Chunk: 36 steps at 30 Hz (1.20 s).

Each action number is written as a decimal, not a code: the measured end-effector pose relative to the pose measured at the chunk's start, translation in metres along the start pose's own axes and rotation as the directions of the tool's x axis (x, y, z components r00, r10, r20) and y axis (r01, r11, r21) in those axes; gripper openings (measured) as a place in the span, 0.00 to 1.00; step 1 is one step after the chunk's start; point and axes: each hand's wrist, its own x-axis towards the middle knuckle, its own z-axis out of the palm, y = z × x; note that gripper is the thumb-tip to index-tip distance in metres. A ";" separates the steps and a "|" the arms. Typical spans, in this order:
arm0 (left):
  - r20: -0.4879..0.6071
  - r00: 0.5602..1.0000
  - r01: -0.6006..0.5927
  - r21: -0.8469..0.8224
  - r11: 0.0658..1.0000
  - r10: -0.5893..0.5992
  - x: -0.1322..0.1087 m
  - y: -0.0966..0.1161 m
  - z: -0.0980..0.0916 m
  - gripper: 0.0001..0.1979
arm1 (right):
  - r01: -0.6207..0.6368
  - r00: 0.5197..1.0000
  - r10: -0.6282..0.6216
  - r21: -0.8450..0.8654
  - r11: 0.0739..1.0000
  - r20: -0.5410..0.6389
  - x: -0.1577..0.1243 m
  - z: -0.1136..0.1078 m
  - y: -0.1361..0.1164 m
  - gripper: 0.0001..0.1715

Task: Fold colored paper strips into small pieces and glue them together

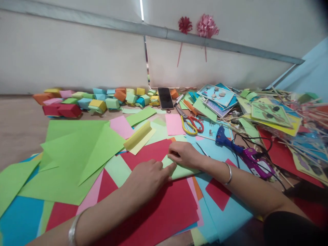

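Note:
A pale green paper [181, 172] lies folded on a large red sheet [164, 212] in front of me. My left hand [150, 177] rests on its left part, with the index finger stretched out across it and the other fingers partly curled. At the paper's upper edge, my right hand [183, 154] has its fingers curled together in a pinch on the paper. A folded yellow paper [139, 137] sits just beyond my hands, beside a pink square [175, 124].
Scissors [191, 124], a phone [165, 98] and a blue glue gun [228, 140] with its cord lie beyond my hands. Folded coloured paper pieces [97, 105] line the back left. Green sheets [69, 153] cover the left; cards and sticks crowd the right.

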 end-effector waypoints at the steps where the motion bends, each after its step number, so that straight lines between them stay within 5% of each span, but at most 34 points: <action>1: -0.008 1.000 -0.009 0.028 1.000 0.010 -0.001 0.004 0.003 0.17 | -0.005 1.000 0.005 -0.005 1.000 -0.006 0.000 0.000 -0.001 0.08; 8: -0.144 0.989 0.000 0.172 0.985 0.025 -0.013 0.037 0.032 0.28 | -0.007 1.000 0.007 -0.077 0.997 -0.008 0.002 0.004 -0.002 0.08; 14: -0.252 0.966 -0.010 0.164 0.986 0.052 -0.018 0.045 0.039 0.32 | 0.005 1.000 -0.005 -0.130 0.992 -0.004 0.000 0.008 -0.002 0.09; 23: -0.150 0.988 -0.024 0.071 0.997 0.034 -0.011 0.042 0.041 0.34 | 0.009 1.000 -0.011 -0.123 0.992 -0.017 0.000 0.009 -0.001 0.11; 29: -0.044 0.986 0.156 -0.079 0.985 -0.160 -0.004 0.036 0.027 0.29 | 0.034 0.999 -0.034 0.018 0.999 -0.016 0.001 0.002 0.004 0.10; 36: 0.155 0.960 0.261 -0.196 0.945 -0.233 0.005 0.027 0.001 0.35 | 0.016 1.000 -0.016 0.060 0.998 -0.003 0.003 0.000 0.005 0.10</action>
